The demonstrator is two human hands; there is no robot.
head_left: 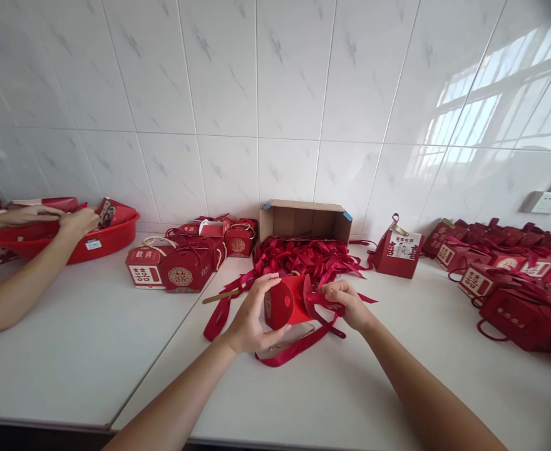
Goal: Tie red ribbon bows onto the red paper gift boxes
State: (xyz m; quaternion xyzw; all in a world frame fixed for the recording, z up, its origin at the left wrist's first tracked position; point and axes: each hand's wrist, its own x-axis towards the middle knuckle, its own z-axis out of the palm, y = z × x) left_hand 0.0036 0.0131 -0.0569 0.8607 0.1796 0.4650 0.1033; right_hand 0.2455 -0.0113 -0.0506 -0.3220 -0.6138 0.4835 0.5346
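Observation:
My left hand (252, 319) grips a small red gift box (297, 299) from its left side, thumb below and fingers above. The box is tilted, with a round-edged side flap facing up. At its right end my right hand (345, 304) is closed in a pinch on a dark red ribbon (317, 299); its fingertips partly hide the grip. Loose ribbon lengths hang below the box, beside a twisted cord (294, 338) on the table. Just behind lies a heap of red ribbons (303, 255), spilling out in front of an open cardboard box (303, 219).
Red gift boxes (181, 269) with rope handles stand at left of centre. A single upright box (399, 254) is at right, and several more boxes (514, 316) fill the far right. Another person's hands (76, 225) work over a red basin (99, 244). A tiled wall (289, 94) backs the table.

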